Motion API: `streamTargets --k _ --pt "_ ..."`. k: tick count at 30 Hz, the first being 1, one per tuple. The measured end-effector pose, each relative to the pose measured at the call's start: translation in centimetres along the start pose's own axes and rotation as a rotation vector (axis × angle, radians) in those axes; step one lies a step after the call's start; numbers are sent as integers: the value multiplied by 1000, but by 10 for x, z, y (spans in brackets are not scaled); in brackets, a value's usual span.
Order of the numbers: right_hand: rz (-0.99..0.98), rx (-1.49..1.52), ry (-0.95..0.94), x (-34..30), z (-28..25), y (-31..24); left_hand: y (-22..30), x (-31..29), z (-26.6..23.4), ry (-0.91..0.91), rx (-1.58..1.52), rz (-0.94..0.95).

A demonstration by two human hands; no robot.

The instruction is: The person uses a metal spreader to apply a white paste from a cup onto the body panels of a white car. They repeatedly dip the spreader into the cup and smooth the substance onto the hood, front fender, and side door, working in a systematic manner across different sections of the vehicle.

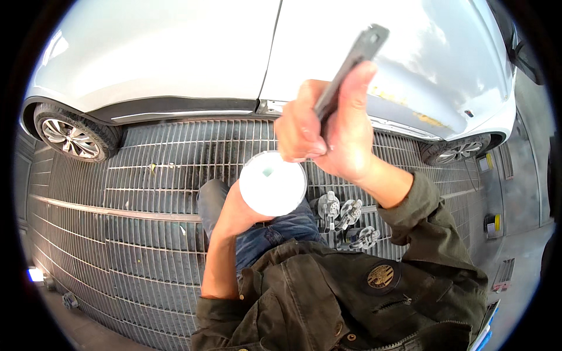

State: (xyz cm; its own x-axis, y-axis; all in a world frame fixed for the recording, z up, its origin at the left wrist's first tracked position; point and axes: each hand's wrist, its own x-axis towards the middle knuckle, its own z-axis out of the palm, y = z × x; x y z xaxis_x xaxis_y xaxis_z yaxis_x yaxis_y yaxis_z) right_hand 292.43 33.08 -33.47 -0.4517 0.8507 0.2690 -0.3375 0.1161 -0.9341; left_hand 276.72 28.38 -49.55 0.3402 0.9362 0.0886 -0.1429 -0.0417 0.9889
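My left hand (237, 209) is wrapped round a round white cup (271, 196), held above my lap. The inside of the cup is white, with a small pale greenish spot near the far side. In my right fist (333, 126) is a flat grey stick (355, 67) with a hole near its upper end, tilted up and to the right. My thumb presses along it, and its lower end is hidden in the fingers. This hand is just beyond and right of the cup's rim, in front of a white car (193, 52).
Yellowish patches (430, 120) mark the car's lower right panel. Metal floor grating (146, 210) spreads beneath me. Several grey spray guns (349, 213) stand close by my right thigh. Two small tins, one a dark tin (493, 226) with yellow, sit farther right.
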Motion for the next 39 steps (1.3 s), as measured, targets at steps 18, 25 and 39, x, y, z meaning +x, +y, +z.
streamTargets --k 18,25,39 --pt "-245 -13 11 -16 -1 21 -56 7 33 457 73 70" --pt "-269 -17 9 -21 -12 22 -52 2 30 419 127 54" --pt "223 81 -675 33 26 -5 17 18 -22 -473 -44 56"
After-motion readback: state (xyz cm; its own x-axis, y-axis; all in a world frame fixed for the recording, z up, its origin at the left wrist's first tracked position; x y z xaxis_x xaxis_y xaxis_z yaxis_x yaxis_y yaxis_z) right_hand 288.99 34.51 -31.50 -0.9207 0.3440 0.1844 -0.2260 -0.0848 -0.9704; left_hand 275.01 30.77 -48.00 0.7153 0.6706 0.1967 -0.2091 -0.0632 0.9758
